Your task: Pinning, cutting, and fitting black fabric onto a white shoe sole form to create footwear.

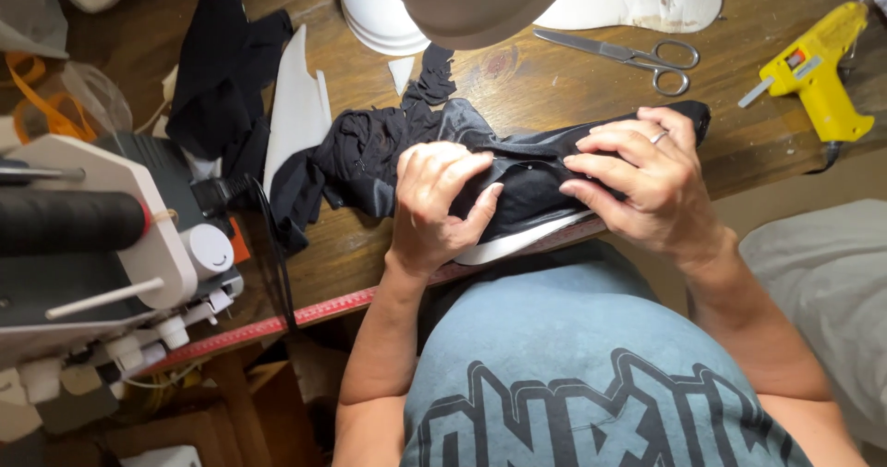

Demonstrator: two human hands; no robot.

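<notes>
I see a sewing machine [102,245] far left, one white foam sheet [297,107], then glossy black cloth [517,176] on the wooden surface [536,79] edge. My left hand [439,208] pinches the cloth; my right hand [647,185] clamps it too. One pair of steel scissors [628,58], one yellow glue gun [818,74] beyond.

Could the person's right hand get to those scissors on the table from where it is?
Probably yes. The right hand rests on the black fabric, and the scissors lie on bare wooden table just beyond it, with nothing between. It would have to let go of the fabric first.
</notes>
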